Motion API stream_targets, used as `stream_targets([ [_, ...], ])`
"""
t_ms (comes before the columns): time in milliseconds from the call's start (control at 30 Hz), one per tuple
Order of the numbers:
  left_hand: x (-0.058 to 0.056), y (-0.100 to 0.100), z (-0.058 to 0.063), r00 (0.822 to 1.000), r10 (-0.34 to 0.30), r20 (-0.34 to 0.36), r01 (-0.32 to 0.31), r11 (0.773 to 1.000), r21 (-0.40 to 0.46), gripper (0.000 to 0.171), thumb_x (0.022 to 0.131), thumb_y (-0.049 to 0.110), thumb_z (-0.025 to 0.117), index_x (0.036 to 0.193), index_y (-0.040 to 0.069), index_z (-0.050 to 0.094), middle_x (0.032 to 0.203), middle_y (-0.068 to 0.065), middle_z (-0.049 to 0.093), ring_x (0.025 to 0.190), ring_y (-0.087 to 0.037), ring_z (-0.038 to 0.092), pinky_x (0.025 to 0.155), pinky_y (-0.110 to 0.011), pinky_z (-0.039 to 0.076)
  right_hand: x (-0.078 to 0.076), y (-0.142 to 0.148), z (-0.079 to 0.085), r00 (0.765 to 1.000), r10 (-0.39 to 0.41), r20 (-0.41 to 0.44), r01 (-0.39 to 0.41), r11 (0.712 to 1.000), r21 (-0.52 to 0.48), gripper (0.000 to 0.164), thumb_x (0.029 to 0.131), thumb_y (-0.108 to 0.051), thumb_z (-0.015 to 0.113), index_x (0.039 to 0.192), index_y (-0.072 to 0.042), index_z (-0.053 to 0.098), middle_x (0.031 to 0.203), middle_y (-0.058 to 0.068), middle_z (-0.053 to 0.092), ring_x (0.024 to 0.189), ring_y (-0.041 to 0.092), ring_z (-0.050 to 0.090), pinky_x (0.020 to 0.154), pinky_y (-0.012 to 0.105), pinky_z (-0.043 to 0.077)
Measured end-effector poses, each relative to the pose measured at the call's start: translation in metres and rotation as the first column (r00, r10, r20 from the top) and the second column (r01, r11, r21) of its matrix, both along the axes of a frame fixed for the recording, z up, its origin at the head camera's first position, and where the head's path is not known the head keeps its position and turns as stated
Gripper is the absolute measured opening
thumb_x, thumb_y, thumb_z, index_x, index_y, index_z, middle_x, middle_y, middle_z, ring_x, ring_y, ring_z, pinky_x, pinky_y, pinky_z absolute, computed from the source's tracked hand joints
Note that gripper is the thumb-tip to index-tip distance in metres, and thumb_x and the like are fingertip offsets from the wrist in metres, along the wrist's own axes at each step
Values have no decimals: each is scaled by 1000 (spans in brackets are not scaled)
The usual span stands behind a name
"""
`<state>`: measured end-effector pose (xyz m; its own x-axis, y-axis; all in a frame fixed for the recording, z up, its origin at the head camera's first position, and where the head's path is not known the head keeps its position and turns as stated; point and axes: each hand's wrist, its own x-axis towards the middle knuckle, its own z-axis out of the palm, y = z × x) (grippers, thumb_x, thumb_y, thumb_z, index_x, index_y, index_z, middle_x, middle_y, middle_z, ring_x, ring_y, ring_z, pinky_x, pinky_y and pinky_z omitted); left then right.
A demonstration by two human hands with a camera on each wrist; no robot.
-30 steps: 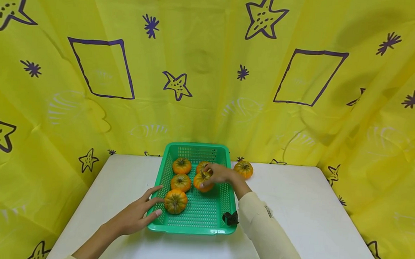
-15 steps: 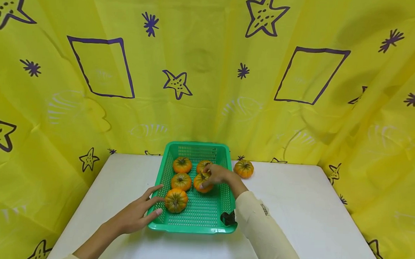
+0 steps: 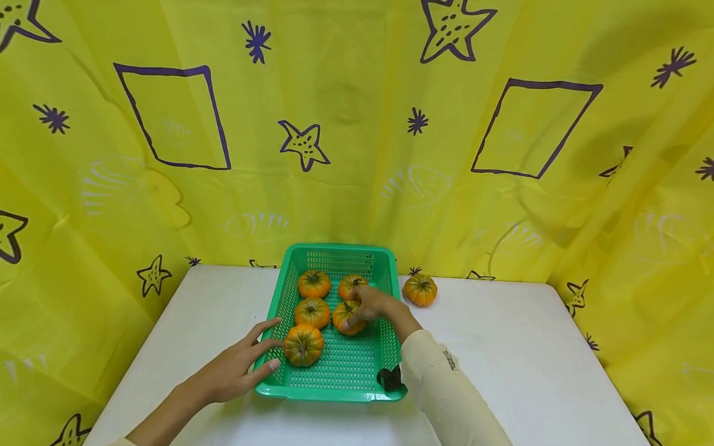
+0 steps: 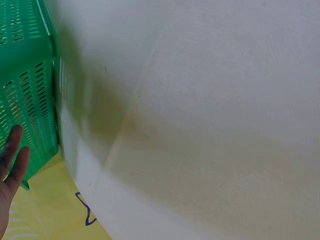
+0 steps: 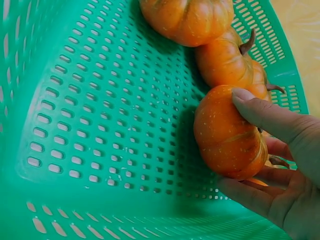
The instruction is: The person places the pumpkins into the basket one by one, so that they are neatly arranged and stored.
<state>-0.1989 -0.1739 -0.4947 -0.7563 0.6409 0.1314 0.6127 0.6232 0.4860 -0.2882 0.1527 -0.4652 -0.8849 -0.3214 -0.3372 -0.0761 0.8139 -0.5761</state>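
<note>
My right hand reaches into the green basket and holds a small orange pumpkin low over the basket floor. In the right wrist view, the thumb presses one side of that pumpkin and the fingers lie around the other. Behind it is another pumpkin, partly covered by the hand. Along the basket's left side stand three more, the nearest pumpkin being close to my left fingertips. My left hand is spread at the basket's left wall, its fingers extended over the rim.
One more pumpkin sits on the white table, right of the basket at the back. Yellow patterned curtain encloses the table behind and at both sides. A small black device shows beside my right sleeve.
The right hand and its pumpkin have shifted very slightly toward me, and the right forearm has drifted a little left. The left hand keeps its place at the rim.
</note>
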Motion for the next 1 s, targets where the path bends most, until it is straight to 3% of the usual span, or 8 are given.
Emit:
stream_targets([
  [500, 1, 1, 0, 1000, 2, 10, -2, 1000, 3, 37, 105, 38, 51, 134, 18, 60, 163, -6, 28, 130, -41, 55, 94, -59, 51, 0, -1, -1, 999, -36, 37, 36, 999, -1, 76, 75, -22, 90, 137, 1, 54, 138, 19, 57, 128, 35, 54, 106, 45, 46],
  [600, 1, 1, 0, 1000, 1, 7, -1, 1000, 2, 37, 105, 38, 51, 134, 18, 60, 163, -6, 28, 128, -40, 56, 93, -58, 52, 2, -2, -1, 998, -50, 37, 51, 999, -7, 76, 75, -19, 90, 139, 1, 52, 138, 20, 57, 122, 33, 57, 98, 42, 51],
  [733, 1, 1, 0, 1000, 2, -4, -2, 1000, 0, 36, 105, 37, 51, 133, 18, 61, 162, -6, 29, 127, -39, 57, 92, -57, 53, 5, -3, 2, 997, -59, 53, 60, 998, -13, 80, 77, -19, 89, 143, 1, 49, 142, 21, 54, 123, 34, 57, 97, 42, 52],
  [1000, 0, 0, -2, 1000, -1, -10, 1, 1000, -5, 36, 105, 38, 51, 134, 19, 60, 162, -6, 29, 128, -38, 57, 92, -57, 52, 5, -2, 3, 995, -68, 76, 70, 997, -15, 83, 77, -23, 88, 144, 2, 46, 145, 21, 52, 130, 37, 52, 107, 47, 46],
])
